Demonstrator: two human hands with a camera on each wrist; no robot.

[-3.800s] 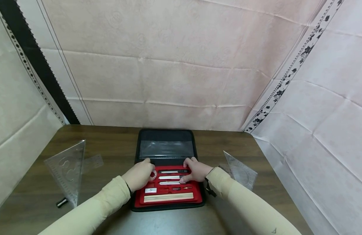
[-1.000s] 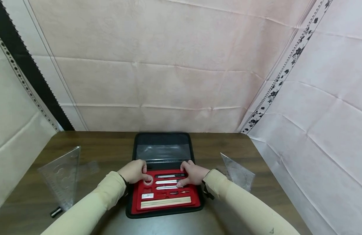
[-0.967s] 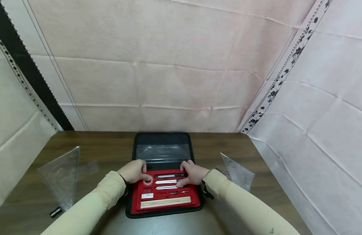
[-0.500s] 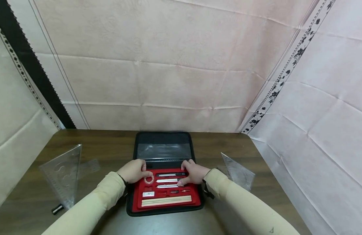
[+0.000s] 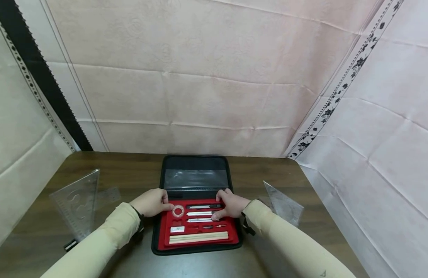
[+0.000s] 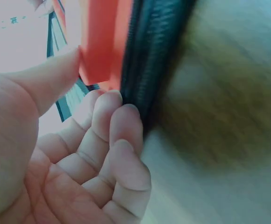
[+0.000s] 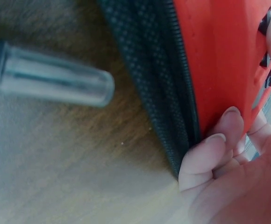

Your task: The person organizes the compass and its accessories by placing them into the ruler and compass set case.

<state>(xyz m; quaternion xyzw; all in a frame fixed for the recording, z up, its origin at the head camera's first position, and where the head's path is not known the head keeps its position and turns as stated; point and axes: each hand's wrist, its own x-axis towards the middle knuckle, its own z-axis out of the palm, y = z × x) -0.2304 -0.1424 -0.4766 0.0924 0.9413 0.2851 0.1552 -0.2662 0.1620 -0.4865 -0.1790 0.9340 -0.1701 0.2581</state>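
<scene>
A black zip case [image 5: 196, 162] lies unfolded on the table, its near half filled by a red tray [image 5: 171, 221]. My left hand [image 5: 150, 202] holds the tray's left edge, thumb on top beside a small pale ring [image 5: 178, 206], fingers curled along the zip [image 6: 126, 60]. At the right edge my right hand [image 5: 232, 204] grips the tray; its thumb lies over the ends of slim silver tools [image 5: 199, 220] and its fingers bend against the side [image 7: 212, 144]. Pale sticks [image 5: 198, 238] and a white block [image 5: 177, 229] sit in the tray's slots.
Clear plastic set squares stand tilted at left [image 5: 76, 202] and right [image 5: 284, 204]. A small black cylinder [image 5: 70, 245] lies by the left one. In the right wrist view, a clear-ended cylinder [image 7: 56, 77] is close to the camera. A pale cloth [image 5: 200, 96] hangs behind the table.
My left hand has shifted left; its thumb has come off the pale ring, which now shows whole. My right hand keeps its hold. The head view has swung slightly.
</scene>
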